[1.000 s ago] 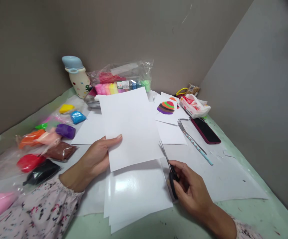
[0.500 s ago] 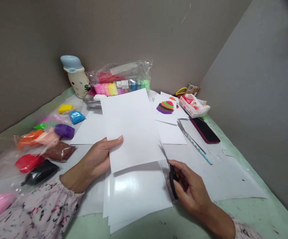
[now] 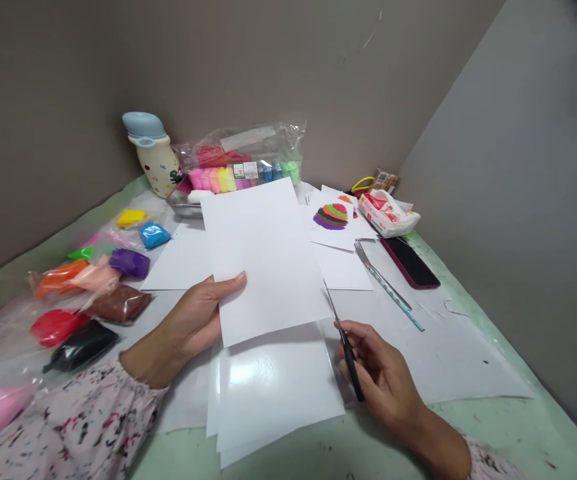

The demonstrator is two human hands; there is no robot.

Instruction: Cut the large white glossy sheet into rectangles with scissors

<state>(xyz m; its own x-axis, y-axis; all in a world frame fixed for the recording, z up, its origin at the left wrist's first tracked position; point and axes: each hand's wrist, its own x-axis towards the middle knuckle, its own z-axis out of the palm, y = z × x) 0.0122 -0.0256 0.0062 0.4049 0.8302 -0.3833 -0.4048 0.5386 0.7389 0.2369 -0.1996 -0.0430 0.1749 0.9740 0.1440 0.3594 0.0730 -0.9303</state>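
A blank white sheet of paper (image 3: 263, 260) is held up over the table by my left hand (image 3: 199, 313), thumb on top and fingers beneath its left edge. Black-handled scissors (image 3: 351, 363) are gripped in my right hand (image 3: 381, 377), their blades pointing up and away beside the sheet's lower right edge. Whether the blades touch the paper is hard to tell. Below the held sheet lies a stack of glossy white sheets (image 3: 278, 400) near the table's front edge.
Bagged coloured clay (image 3: 118, 303) spreads across the left side. Behind stand a bottle (image 3: 156, 160) and a clay pack (image 3: 238, 167). To the right are a striped drawing (image 3: 332, 217), a fork (image 3: 378, 277), a phone (image 3: 411, 262) and a tissue pack (image 3: 387, 213).
The scissors have turned in my right hand, so their handles now appear edge-on and narrower. My left hand and the held sheet have barely moved.
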